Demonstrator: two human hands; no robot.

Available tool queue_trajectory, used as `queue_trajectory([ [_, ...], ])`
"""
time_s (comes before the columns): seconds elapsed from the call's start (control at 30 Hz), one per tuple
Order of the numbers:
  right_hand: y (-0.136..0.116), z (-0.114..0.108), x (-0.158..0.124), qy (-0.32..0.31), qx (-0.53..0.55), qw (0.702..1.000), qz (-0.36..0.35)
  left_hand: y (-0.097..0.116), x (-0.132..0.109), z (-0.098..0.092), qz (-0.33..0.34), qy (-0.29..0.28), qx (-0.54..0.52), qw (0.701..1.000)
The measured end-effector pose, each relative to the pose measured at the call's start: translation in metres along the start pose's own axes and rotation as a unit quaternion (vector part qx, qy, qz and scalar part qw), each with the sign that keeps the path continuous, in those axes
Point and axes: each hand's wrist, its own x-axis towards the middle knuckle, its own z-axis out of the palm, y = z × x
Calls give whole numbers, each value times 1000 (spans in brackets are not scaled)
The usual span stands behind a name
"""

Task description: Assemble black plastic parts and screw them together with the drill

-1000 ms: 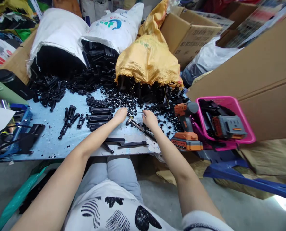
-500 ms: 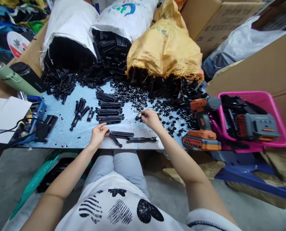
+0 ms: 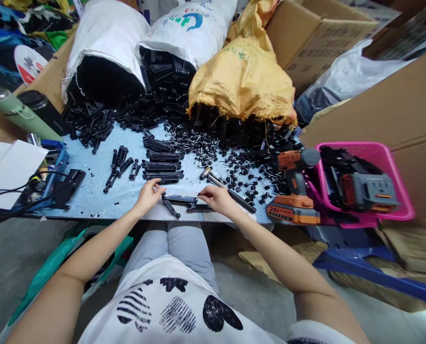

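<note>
My left hand [image 3: 150,197] is closed, its fingertips pinching the left end of a black hinged plastic arm [image 3: 180,198]. A shorter black link [image 3: 170,208] hangs off that end at an angle towards the table edge. My right hand [image 3: 215,198] has its fingers pressed together at the arm's right end. A small bright spot shows at those fingertips, too small to name. Another black bar [image 3: 194,207] lies just below, partly covered by my right hand. A hammer [image 3: 230,190] rests beside my right hand, its metal head pointing away to the left.
Stacked black bars [image 3: 162,168] lie beyond my hands, with loose links [image 3: 118,167] left of them. Small black-headed pins [image 3: 202,143] are strewn before a yellow sack [image 3: 241,81]. A cordless drill [image 3: 294,186] and a pink basket [image 3: 406,191] stand right.
My right hand has let go of the hammer, which now lies on the table, and has moved down to the arm's right end. My left hand stays at the left end.
</note>
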Motion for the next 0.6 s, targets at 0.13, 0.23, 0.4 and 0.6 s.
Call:
queue_trajectory([
  [0.13, -1, 7, -3, 15, -41, 997, -58, 4, -3, -5, 26, -5, 24, 999],
  [0.23, 0, 10, -6, 10, -46, 996, -77, 6, -6, -2, 30, 6, 21, 999],
  [0.4, 10, 16, -11, 34, -71, 993, -86, 2, -11, 5, -10, 46, -26, 999],
  [0.6, -4, 33, -7, -6, -166, 975, -150, 9, -51, 8, -12, 72, 151, 986],
])
